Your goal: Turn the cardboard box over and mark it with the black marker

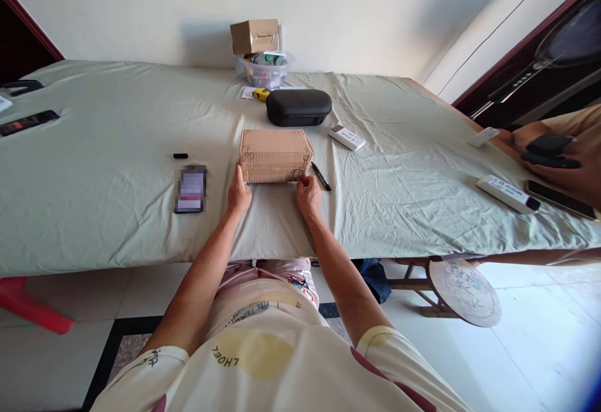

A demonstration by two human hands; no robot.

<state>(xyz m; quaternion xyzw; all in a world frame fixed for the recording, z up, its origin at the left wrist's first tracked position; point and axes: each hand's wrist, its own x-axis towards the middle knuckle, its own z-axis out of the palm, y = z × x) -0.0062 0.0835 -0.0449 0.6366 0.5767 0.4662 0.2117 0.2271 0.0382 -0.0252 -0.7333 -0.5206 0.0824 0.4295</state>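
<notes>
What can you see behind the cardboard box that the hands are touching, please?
Behind the box are a black case, a yellow object and a clear tub. The box hides its far side and anything directly against it.

A cream, yellow-patched shirt [188, 382] with black lettering [225, 357] tops pink bottoms [304, 279].

Brown box [270, 148] (black-scribbled); pale green cloth [126, 124]; black case [299, 106].

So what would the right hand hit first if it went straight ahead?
The cardboard box: the right hand seems to touch its near right corner, though contact is hard to see.
</notes>
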